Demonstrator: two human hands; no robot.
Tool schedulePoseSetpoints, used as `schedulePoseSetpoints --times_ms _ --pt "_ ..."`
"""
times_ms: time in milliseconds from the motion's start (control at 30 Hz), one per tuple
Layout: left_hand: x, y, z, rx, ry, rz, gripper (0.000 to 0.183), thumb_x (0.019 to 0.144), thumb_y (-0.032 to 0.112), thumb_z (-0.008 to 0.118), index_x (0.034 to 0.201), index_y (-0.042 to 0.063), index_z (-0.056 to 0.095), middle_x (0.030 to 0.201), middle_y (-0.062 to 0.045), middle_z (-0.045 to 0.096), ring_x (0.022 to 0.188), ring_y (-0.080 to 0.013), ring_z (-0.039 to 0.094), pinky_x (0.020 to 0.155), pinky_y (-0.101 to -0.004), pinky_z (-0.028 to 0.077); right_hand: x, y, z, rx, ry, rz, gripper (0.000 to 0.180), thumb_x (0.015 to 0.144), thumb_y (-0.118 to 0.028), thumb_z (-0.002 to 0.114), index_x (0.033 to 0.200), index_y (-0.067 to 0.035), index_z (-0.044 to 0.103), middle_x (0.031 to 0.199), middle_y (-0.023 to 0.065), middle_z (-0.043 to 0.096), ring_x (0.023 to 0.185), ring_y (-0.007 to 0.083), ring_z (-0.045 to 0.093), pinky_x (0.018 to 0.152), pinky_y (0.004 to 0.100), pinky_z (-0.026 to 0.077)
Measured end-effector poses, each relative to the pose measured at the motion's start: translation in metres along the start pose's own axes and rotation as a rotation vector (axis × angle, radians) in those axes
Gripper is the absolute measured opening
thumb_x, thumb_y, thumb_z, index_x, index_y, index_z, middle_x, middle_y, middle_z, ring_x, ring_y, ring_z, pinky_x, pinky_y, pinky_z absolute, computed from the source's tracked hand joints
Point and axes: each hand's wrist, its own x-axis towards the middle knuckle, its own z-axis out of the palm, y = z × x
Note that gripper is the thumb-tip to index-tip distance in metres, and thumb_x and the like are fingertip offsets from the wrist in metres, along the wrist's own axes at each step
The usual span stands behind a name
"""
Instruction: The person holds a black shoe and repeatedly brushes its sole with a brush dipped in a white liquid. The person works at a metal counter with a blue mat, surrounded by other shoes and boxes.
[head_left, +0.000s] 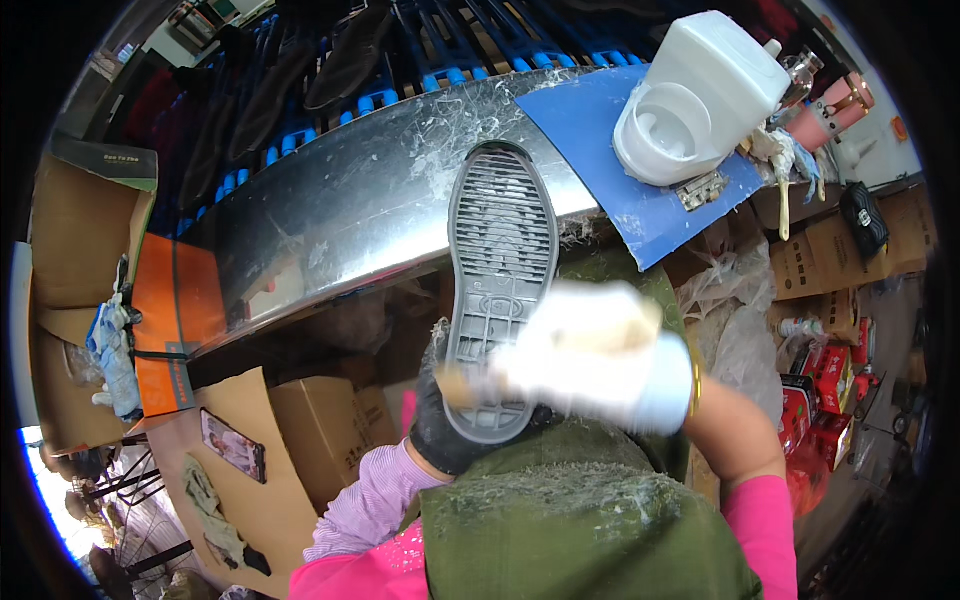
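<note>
A grey rubber shoe sole (504, 247) lies with its ribbed, gridded inner side facing up. Its toe end rests on the metal bench edge. My left hand (442, 431), in a black glove, grips the heel end from below and from the side. Over the heel, my right hand (589, 352) is blurred by motion in a white glove. It holds a brush (459, 386) whose tan tip is at the heel's left rim; most of the brush is blurred or hidden. Whitish wet-looking patches show inside the sole.
A cut-open white plastic jug (720, 82) sits on a blue sheet (577, 142) upon the glue-streaked metal bench (352, 180). Dark soles (349, 60) lie on a blue roller conveyor (450, 75) behind. Cardboard (247, 442) with a phone (232, 444) is at left; a glue-crusted brush (784, 202) hangs at right.
</note>
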Motion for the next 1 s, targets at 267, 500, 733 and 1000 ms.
schedulePoseSetpoints --times_ms 267,500,733,1000 --pt "-0.004 -0.001 0.057 -0.372 0.162 -0.065 0.072 0.099 0.057 0.046 0.153 0.010 0.038 0.151 -0.024 0.044 0.131 -0.0389 0.053 0.105 -0.0573 0.047 0.049 0.043 0.018 0.532 0.584 0.164 0.019 0.096 -0.021 0.068 0.095 -0.002 0.067 0.087 0.0037 0.070 0.073 0.0074 0.063 0.065 0.0226 0.050" --pt "0.001 0.000 0.052 -0.265 0.047 -0.081 0.073 0.099 0.059 0.045 0.152 0.008 0.039 0.147 -0.025 0.047 0.127 -0.0377 0.055 0.107 -0.0543 0.045 0.030 0.035 0.017 0.696 0.569 0.312 0.018 0.094 -0.023 0.069 0.096 -0.005 0.070 0.080 0.0032 0.070 0.067 0.0041 0.060 0.060 0.0191 0.045" --pt "0.014 0.001 0.043 0.576 -0.027 0.126 0.069 0.101 0.057 0.042 0.149 0.008 0.042 0.147 -0.021 0.049 0.129 -0.0337 0.055 0.110 -0.0500 0.044 -0.027 0.007 0.011 0.638 0.041 0.237 0.016 0.092 -0.021 0.070 0.091 -0.006 0.074 0.094 0.0052 0.072 0.080 0.0117 0.064 0.073 0.0274 0.053" --pt "0.031 0.005 0.019 -0.001 -0.114 0.105 0.060 0.103 0.051 0.038 0.145 0.009 0.046 0.140 -0.016 0.054 0.132 -0.0281 0.050 0.115 -0.0454 0.037 -0.003 0.010 0.032 0.772 0.482 0.219 0.017 0.095 -0.019 0.068 0.097 -0.002 0.069 0.086 0.0039 0.070 0.073 0.0068 0.062 0.065 0.0197 0.048"
